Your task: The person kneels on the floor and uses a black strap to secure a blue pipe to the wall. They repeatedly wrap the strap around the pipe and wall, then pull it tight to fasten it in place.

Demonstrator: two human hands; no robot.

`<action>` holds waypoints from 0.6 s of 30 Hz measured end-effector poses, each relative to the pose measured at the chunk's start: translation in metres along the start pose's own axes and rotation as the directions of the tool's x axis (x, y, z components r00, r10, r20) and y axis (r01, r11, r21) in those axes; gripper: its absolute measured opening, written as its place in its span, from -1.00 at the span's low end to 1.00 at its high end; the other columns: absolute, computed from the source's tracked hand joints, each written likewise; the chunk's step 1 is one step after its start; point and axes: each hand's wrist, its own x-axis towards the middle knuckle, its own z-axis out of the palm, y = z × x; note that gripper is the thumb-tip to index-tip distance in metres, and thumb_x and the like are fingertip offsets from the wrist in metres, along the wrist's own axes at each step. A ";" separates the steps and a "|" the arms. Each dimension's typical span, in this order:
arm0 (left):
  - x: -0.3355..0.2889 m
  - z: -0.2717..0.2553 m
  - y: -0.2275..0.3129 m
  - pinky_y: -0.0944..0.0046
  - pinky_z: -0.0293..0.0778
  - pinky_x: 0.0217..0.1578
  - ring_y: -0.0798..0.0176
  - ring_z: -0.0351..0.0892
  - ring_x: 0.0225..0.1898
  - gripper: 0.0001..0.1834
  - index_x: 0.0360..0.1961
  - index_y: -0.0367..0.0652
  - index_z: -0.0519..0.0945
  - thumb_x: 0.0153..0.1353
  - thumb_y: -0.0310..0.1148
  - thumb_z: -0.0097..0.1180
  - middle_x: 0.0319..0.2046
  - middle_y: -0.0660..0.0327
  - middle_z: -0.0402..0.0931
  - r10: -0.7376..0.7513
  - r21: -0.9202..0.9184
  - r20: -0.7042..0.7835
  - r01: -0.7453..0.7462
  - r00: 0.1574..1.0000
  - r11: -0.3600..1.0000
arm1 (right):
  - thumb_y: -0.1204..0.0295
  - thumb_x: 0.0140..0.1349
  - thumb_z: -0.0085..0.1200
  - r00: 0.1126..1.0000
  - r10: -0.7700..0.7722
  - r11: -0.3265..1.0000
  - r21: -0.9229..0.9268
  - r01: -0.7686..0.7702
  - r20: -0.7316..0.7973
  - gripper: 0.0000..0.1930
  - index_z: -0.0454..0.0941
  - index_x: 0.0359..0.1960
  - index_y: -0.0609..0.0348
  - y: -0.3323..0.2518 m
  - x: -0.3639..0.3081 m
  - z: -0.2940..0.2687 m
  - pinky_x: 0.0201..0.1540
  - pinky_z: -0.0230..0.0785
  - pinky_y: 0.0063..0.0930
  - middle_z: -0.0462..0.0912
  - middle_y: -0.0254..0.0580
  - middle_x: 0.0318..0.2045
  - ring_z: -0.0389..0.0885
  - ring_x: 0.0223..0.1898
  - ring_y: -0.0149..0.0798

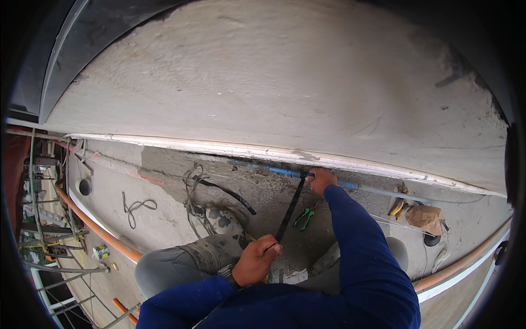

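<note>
Left hand (pixel 255 262) fisted shut round near end of black strap (pixel 289 208). Right hand (pixel 321 179) curled closed on far end, at blue pipe (pixel 274 170) (along wall foot). Strap taut, running diagonally up-right; green pliers (pixel 303 218) beside it.

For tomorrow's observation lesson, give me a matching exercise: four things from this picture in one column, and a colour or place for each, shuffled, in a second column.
Things:
1. pliers
2. strap
3. paper bag
4. pipe

Descriptions:
A. brown, on the floor at the right
B. blue, along the foot of the wall
C. black, stretched between the left hand and right hand
D. green-handled, lying on the floor

Pairs: 1-D, 2-C, 3-A, 4-B
</note>
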 end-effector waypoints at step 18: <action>-0.003 -0.005 0.006 0.16 0.42 -0.23 0.16 0.48 -0.34 -0.73 -0.31 -0.34 0.54 0.56 -0.39 0.04 -0.34 0.13 0.43 0.005 -0.033 -0.013 -0.006 1.000 0.999 | -0.01 0.42 0.20 1.000 0.000 1.000 0.005 0.000 0.015 -0.53 0.69 0.25 -0.11 0.000 0.002 -0.003 0.33 0.45 0.08 0.72 -0.06 0.20 0.64 0.25 0.07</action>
